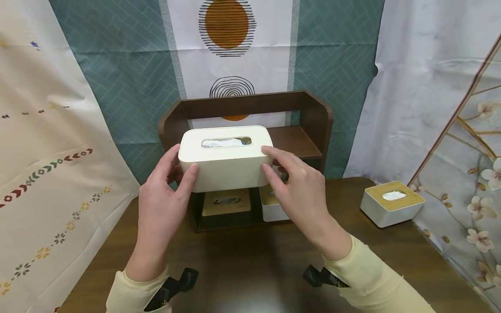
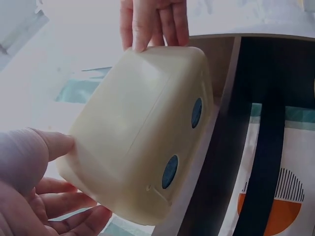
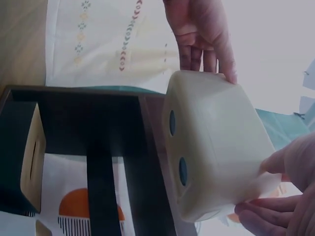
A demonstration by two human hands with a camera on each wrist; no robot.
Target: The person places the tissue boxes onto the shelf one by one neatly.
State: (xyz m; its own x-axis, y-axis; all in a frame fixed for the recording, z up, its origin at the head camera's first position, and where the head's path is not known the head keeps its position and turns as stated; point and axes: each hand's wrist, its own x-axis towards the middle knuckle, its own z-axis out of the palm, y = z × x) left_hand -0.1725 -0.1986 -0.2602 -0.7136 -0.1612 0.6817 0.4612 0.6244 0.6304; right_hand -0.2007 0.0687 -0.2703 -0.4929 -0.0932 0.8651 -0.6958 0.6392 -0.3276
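Observation:
A cream tissue box (image 1: 226,174) with a white tissue in its oval slot is held level in front of the brown shelf. My left hand (image 1: 161,201) grips its left end, thumb on the front face. At the opposite end, my right hand (image 1: 303,191) pinches the box between thumb and fingers. Two round dark holes show in the underside of the box (image 2: 133,113) in the left wrist view. From the right wrist, the tilted view of the box (image 3: 221,142) has the fingers of both hands at its ends.
The two-level brown shelf (image 1: 313,119) stands on a dark wooden table (image 1: 242,265). Its lower level holds a wood-lidded dark box (image 1: 226,202) and a white tissue box (image 1: 272,213), partly behind my right hand. Another wood-lidded tissue box (image 1: 391,213) sits at the right, near a floral curtain (image 1: 481,208).

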